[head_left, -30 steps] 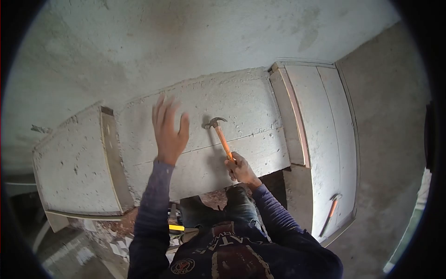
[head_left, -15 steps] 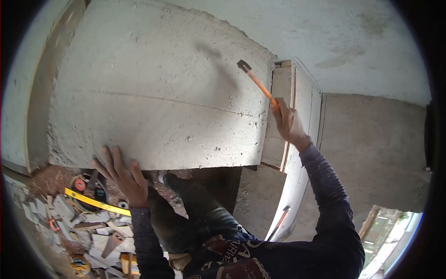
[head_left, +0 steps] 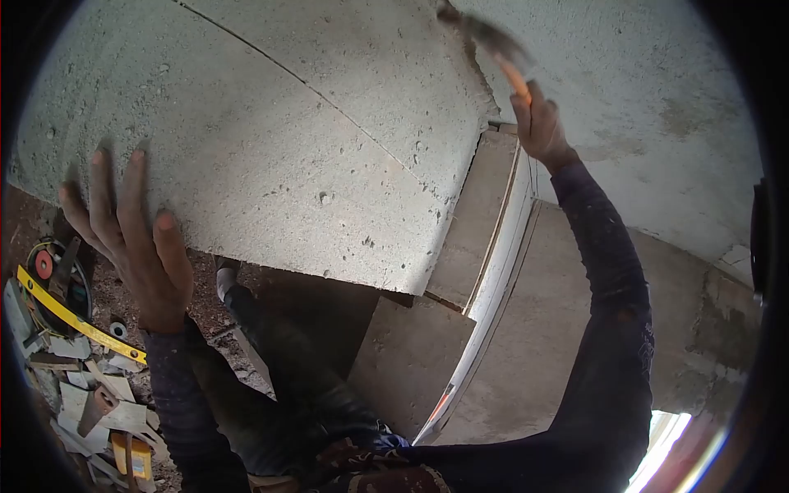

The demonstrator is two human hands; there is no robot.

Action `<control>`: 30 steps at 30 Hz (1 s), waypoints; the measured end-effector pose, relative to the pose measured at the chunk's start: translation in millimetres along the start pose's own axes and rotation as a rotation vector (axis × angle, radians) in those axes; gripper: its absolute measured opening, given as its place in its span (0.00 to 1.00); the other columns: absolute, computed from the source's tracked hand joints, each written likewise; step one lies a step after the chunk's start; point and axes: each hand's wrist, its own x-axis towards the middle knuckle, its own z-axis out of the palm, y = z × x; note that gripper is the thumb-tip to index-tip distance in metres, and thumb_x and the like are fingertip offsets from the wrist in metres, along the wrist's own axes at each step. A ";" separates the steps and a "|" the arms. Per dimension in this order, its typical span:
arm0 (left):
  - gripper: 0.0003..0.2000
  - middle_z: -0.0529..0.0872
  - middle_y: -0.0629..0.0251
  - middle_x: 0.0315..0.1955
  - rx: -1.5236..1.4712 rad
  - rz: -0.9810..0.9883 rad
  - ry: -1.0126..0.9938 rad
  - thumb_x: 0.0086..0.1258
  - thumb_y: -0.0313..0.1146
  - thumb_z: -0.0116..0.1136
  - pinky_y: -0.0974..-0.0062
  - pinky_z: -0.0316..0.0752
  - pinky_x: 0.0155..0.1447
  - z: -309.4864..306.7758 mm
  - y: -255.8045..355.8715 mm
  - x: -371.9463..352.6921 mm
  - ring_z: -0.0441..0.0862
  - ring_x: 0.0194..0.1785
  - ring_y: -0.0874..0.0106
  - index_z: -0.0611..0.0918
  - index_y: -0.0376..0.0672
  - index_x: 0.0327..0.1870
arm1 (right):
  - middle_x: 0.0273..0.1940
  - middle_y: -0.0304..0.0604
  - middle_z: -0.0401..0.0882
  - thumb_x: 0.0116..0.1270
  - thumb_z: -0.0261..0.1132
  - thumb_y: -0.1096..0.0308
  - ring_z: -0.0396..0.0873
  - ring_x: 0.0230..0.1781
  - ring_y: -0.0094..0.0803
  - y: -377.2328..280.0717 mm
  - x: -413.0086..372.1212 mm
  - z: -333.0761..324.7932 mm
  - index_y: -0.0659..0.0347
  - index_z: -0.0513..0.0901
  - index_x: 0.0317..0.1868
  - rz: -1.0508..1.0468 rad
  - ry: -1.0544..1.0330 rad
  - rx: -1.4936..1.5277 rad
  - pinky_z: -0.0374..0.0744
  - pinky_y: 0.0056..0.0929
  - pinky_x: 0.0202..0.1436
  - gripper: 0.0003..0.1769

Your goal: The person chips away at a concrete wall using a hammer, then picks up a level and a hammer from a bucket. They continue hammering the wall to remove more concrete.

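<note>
My right hand [head_left: 540,131] grips a hammer [head_left: 514,76] by its orange handle, raised at the upper right. The hammer's dark head is smeared by motion and overlaps the broken edge where the concrete slab [head_left: 271,181] meets the pale wall [head_left: 657,90]. A thin dark line runs across the slab's rough, pitted face. My left hand [head_left: 136,246] lies with fingers spread against the slab near its lower left edge, holding nothing.
A yellow spirit level [head_left: 78,316] lies among broken pieces at lower left, near a dark round tub [head_left: 82,287] and a handsaw [head_left: 99,411]. A slim red-and-dark tool [head_left: 444,398] leans on the white strip [head_left: 493,279]. My legs are below the slab.
My right hand has swung the hammer up, toward the slab's broken edge. The view has turned and shifted; my left hand stays spread on the slab, now appearing larger and further left.
</note>
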 end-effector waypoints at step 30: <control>0.28 0.62 0.58 0.76 0.091 0.055 -0.030 0.83 0.54 0.29 0.46 0.37 0.81 -5.3 1.2 4.0 0.43 0.81 0.50 0.71 0.50 0.72 | 0.20 0.43 0.73 0.80 0.55 0.62 0.75 0.15 0.40 28.4 -51.3 7.2 0.65 0.70 0.42 -0.218 0.161 0.039 0.74 0.40 0.21 0.13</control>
